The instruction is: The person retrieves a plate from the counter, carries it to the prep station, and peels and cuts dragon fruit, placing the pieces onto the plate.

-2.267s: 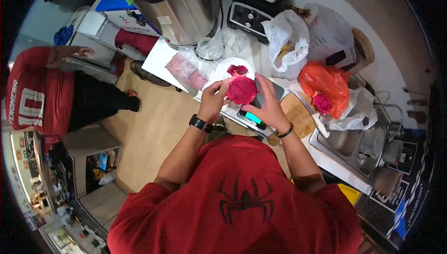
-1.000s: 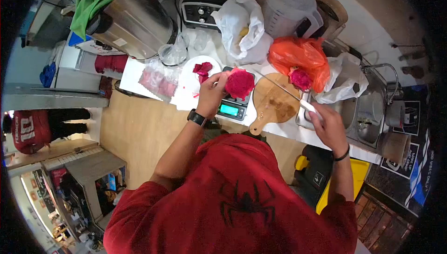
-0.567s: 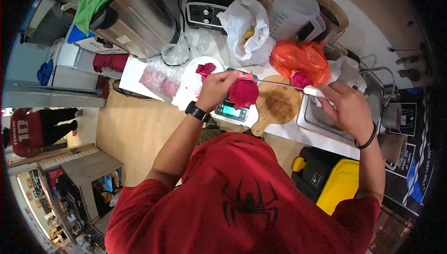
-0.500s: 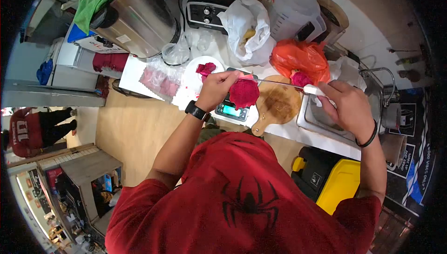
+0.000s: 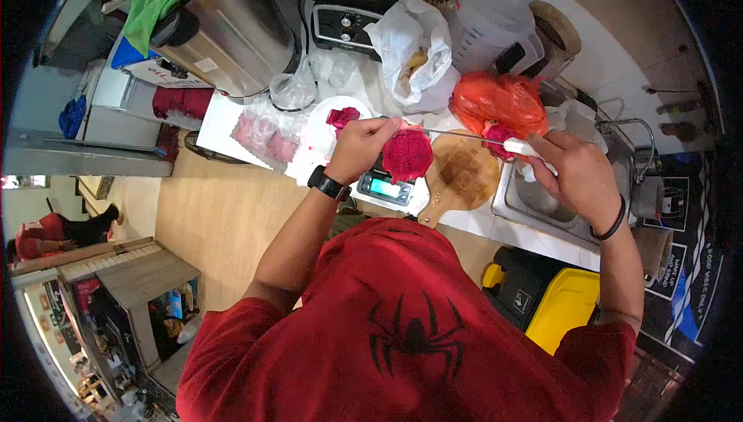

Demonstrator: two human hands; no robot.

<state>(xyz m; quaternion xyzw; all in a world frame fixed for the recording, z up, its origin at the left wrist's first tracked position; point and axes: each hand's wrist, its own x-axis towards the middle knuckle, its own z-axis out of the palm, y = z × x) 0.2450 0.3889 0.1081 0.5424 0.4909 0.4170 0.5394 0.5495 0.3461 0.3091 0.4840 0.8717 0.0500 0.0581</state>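
Above the digital kitchen scale point(image 5: 385, 187), my L hand point(image 5: 361, 146) grips the red dragon fruit point(image 5: 407, 157) near its top; can't tell if the fruit touches the scale. My R hand point(image 5: 582, 170) is closed round the white-handled knife point(image 5: 520, 146), blade across the top of the fruit, nr my L grip. Prob. a cutting or peeling step, I'd say. Next move calls for a firm L hold, clear of the edge, & a slow, controlled R stroke.

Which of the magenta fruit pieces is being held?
The rounded piece in the left hand, with the knife at its upper edge; smaller pieces lie on the white plate, another beside the orange bag.
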